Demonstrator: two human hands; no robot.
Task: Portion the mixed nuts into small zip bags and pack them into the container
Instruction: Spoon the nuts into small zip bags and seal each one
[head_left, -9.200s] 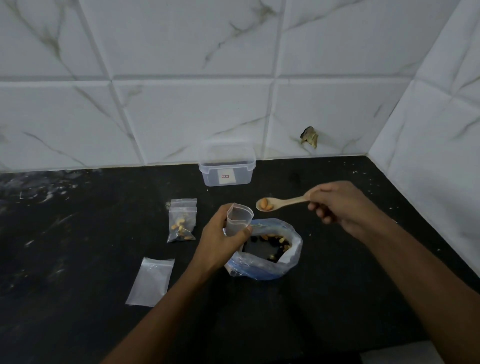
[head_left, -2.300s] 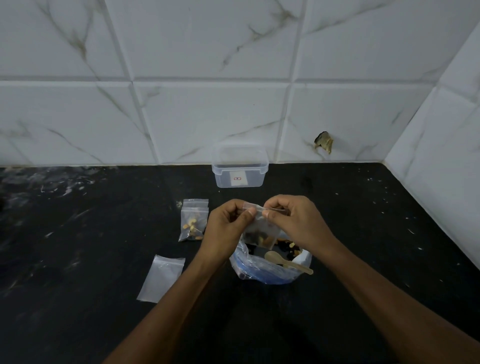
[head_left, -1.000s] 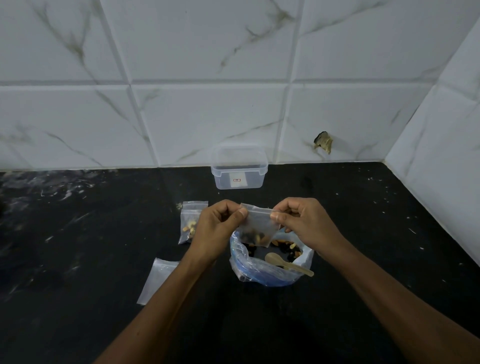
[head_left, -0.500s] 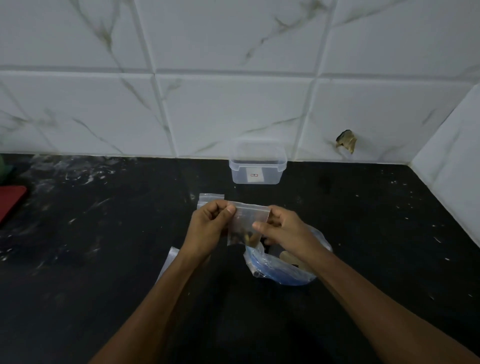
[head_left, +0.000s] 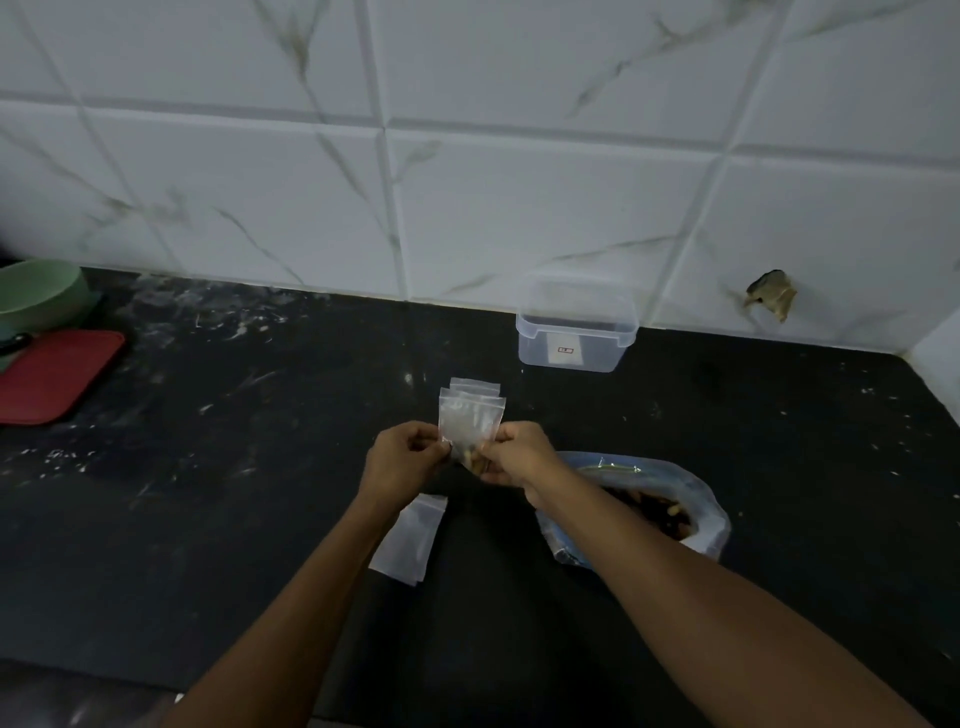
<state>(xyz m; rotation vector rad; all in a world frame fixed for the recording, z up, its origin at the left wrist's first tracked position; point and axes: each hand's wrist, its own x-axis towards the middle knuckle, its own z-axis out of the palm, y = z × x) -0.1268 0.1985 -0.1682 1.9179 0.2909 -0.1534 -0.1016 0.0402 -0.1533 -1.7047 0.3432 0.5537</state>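
Both hands hold a small clear zip bag (head_left: 464, 423) with nuts at its bottom, low over the black counter. My left hand (head_left: 404, 456) pinches its lower left side and my right hand (head_left: 514, 453) pinches its lower right. Right behind it, the tops of other small zip bags (head_left: 475, 387) show on the counter. The large blue-edged bag of mixed nuts (head_left: 660, 506) sits open to the right of my right forearm. The clear plastic container (head_left: 575, 335) stands open by the wall. An empty zip bag (head_left: 410, 538) lies between my forearms.
A red mat (head_left: 52, 376) and a green bowl (head_left: 36, 293) sit at the far left of the black counter (head_left: 234, 493). White marble tiles form the back wall, and a side wall meets it at the right.
The filled small bag has travelled left, away from over the big nut bag, and sits over the stacked small bags. The view swung left, bringing in the red mat and green bowl.
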